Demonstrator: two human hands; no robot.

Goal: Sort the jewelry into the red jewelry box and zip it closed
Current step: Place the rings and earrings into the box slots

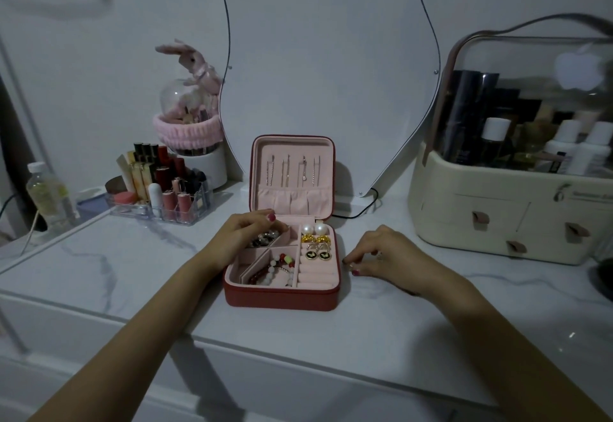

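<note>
The red jewelry box stands open on the marble tabletop, its pink lid upright with thin chains hanging inside. My left hand curls over the back-left compartment, fingers on a dark beaded bracelet. A red and white bead bracelet lies in the front compartment. Pearl earrings, gold studs and black round earrings fill the right side. My right hand rests on the table just right of the box, pinching a small ring at its fingertips.
A clear organizer of lipsticks and a bottle stand at the left. A cream cosmetics case fills the right. A mirror with a black cable stands behind the box.
</note>
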